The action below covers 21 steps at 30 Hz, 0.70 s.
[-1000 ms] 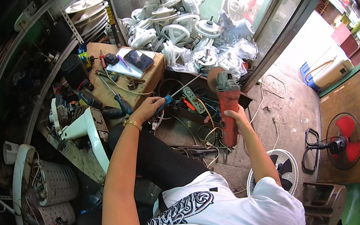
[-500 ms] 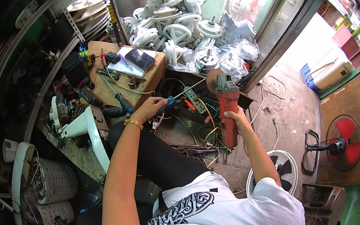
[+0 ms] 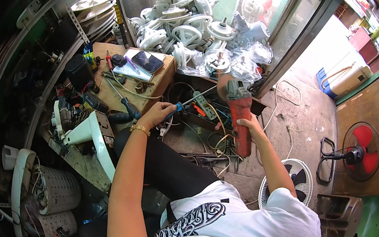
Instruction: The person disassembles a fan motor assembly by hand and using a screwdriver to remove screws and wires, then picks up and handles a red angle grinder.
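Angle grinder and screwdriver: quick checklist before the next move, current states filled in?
1. Right hand gripping the red angle grinder: ok.
2. Left hand gripping the blue-handled screwdriver: ok.
3. Screwdriver tip against the disc: cannot tell; close to its edge, contact unclear.
4. Disc stopped: cannot tell from stills.
5. Hands gloved: not ok, both bare.
6. Wrists free of jewellery: not ok, gold bracelet on the left.
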{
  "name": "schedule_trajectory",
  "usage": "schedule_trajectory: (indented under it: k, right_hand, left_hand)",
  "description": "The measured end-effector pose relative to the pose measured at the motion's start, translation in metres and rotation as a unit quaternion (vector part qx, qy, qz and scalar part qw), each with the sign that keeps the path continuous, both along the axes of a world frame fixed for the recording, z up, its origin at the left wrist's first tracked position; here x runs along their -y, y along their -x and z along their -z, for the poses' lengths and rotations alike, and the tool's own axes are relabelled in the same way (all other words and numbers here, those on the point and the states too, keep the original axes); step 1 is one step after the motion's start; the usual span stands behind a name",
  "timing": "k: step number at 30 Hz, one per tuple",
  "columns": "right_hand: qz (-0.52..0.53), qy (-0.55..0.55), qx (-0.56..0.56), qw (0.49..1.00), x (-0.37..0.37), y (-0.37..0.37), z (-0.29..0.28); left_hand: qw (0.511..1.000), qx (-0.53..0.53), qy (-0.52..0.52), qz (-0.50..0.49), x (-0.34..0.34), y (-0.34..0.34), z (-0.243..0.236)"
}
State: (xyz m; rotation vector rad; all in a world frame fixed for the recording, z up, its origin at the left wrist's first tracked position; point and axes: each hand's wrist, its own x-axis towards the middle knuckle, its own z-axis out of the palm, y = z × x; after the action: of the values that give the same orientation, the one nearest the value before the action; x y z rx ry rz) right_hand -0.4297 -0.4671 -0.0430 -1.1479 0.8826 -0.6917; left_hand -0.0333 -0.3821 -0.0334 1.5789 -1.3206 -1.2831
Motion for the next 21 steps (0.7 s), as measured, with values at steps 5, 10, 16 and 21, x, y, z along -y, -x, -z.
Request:
schedule_trajectory:
  k: [5,10,16,21]
  right_hand:
    - [0.012,0.01,0.003,1.0,0.0,0.01,0.006]
    - [0.018,-0.003,0.021,1.0,-0.005,0.011,0.0]
    - [0.016,0.006,0.019,1.0,-0.004,0.007,-0.003]
    - [0.004,0.012,-0.004,1.0,-0.003,0.005,-0.002]
  left_hand:
    - [0.999,-0.03,-0.025,-0.02,0.002,0.002,-0.002]
    - [0.999,-0.023,-0.02,-0.018,0.001,-0.003,0.004]
    - [0.999,-0.031,-0.021,-0.021,0.001,-0.001,0.001]
    - [0.999,-0.018,-0.026,-0.006,-0.002,0.004,-0.009]
